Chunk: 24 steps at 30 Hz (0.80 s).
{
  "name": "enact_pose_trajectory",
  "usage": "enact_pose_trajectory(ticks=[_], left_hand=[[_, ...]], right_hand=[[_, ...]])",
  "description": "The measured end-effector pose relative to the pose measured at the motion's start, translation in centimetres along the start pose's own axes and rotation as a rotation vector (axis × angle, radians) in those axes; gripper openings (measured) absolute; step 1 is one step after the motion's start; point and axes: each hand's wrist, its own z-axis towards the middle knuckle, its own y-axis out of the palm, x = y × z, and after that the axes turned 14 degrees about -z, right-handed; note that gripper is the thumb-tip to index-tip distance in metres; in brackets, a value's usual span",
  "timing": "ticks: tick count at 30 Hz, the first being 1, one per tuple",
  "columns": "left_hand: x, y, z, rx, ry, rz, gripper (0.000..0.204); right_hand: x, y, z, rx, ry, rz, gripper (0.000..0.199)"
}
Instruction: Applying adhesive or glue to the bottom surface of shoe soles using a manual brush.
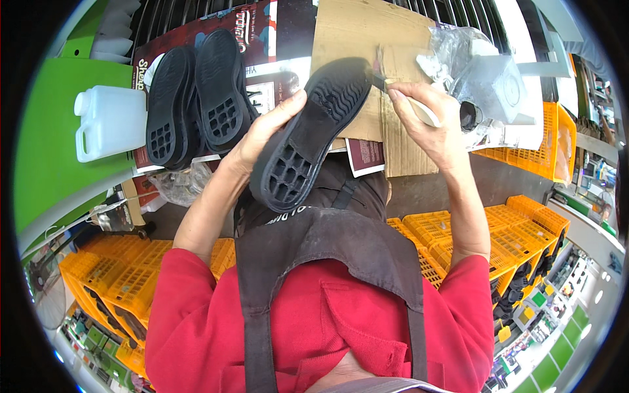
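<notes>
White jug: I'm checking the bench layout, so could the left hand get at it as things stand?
Probably not straight away: the left hand is holding a black sole, and other black soles lie between it and the white jug.

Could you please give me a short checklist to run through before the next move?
1. Black sole held: ok, the left hand grips it by its side, with the tread facing the camera.
2. Brush in hand: ok, the right hand holds it by its pale handle.
3. Bristles off the sole: cannot tell, they are by its toe end, but contact is unclear.
4. Cardboard beneath the brush: ok, it lies spread there.
5. Other black soles out of the way: ok, they lie left of the held one.
6. White jug capped: ok, its cap is on.
</notes>
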Motion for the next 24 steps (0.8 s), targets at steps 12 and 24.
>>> enact_pose_trajectory(ticks=[12,24], left_hand=[[-0.3,-1.4,1.9,-0.055,0.125,0.111,0.055],[-0.3,-2.2,2.8,-0.064,0.229,0.119,0.060]], right_hand=[[-1.6,-0.5,1.1,0.130,-0.278,-0.081,0.014],[-5.6,-2.8,0.7,-0.433,-0.209,0.442,0.014]])
